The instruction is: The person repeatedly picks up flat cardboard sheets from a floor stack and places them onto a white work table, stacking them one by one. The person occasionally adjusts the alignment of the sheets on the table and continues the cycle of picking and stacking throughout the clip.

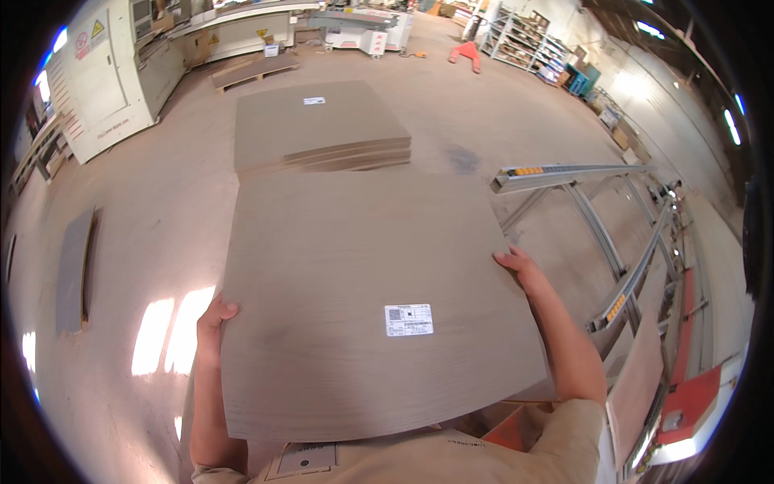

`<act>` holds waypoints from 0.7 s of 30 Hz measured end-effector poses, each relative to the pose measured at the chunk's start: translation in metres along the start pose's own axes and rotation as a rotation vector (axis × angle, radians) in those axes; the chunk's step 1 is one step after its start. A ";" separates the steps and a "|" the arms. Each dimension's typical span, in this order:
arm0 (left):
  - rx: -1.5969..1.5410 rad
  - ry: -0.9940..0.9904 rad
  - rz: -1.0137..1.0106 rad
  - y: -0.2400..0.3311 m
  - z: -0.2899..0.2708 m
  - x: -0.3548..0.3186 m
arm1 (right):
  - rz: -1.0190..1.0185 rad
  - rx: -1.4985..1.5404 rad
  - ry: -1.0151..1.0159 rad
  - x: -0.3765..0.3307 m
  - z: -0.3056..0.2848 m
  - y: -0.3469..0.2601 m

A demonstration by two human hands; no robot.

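Observation:
A large brown wood-grain panel (347,250) is held flat in front of my body, its near edge close to my shirt. My left hand (213,316) grips its left edge, thumb on top and fingers hidden beneath. On the opposite edge, my right hand (516,264) holds on the same way, a little farther out. A white printed label (409,319) is stuck on the panel's face, right of the middle. Just beyond the far edge lies a stack of similar brown panels (322,125), with a small label on its top sheet.
Metal roller rails (564,173) stand on the right, beside a machine with a red part (692,403). A thin board (76,270) is at the left. Farther off are a white machine cabinet (101,81), a low pallet with a board (254,73), and loaded shelves (516,40).

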State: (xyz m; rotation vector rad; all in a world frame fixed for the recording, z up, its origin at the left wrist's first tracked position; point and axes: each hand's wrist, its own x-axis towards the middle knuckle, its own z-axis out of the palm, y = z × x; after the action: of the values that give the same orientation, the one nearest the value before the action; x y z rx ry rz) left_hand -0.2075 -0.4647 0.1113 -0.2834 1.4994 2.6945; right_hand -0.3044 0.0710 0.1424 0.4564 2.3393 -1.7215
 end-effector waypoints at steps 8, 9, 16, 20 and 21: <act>-0.055 0.324 -0.063 -0.013 -0.009 -0.017 | -0.051 -0.159 -0.198 0.082 0.037 -0.027; -0.032 0.345 -0.070 -0.011 -0.003 -0.017 | -0.006 -0.169 -0.246 0.086 0.036 -0.027; 0.400 0.485 -0.049 -0.002 0.032 0.007 | 0.088 -0.156 -0.335 0.138 0.018 -0.050; 0.305 0.543 -0.106 -0.033 0.031 0.010 | -0.158 -0.092 -0.405 0.131 0.017 -0.032; 0.278 0.537 -0.086 -0.043 0.031 0.010 | -0.021 0.003 -0.432 0.124 0.018 -0.022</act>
State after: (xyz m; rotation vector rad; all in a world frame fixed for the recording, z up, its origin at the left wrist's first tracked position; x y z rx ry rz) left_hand -0.2160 -0.4165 0.0891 -1.0912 1.9007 2.4074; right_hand -0.4286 0.0633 0.1148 0.0482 2.0363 -1.6350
